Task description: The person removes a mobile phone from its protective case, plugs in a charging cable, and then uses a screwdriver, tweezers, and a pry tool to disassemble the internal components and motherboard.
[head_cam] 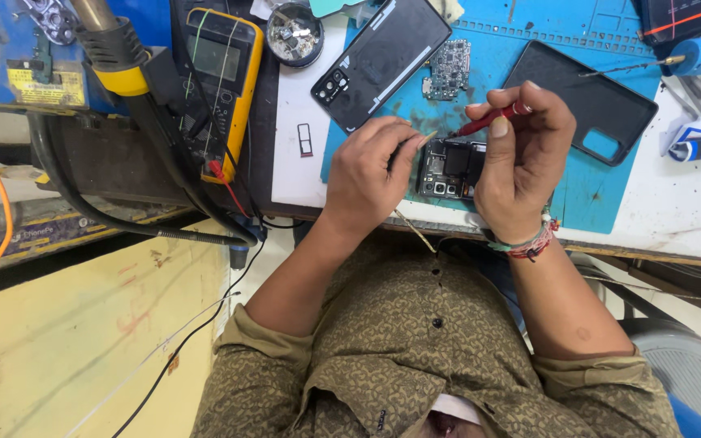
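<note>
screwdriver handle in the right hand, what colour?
Red, with a thin dark tip; the screwdriver in the right hand shows best in the head view.

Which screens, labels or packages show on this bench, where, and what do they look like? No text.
Multimeter: left of the white board, yellow-edged black body, grey-green rectangular display, blank.
Yellow label: on the blue equipment at far left, rectangular, worn, dark print.
Blue and white pack: far right on the bench, crumpled.
Opened phone: between the left hand and right hand, which holds a red tool; its screen faces down, unseen.
</note>
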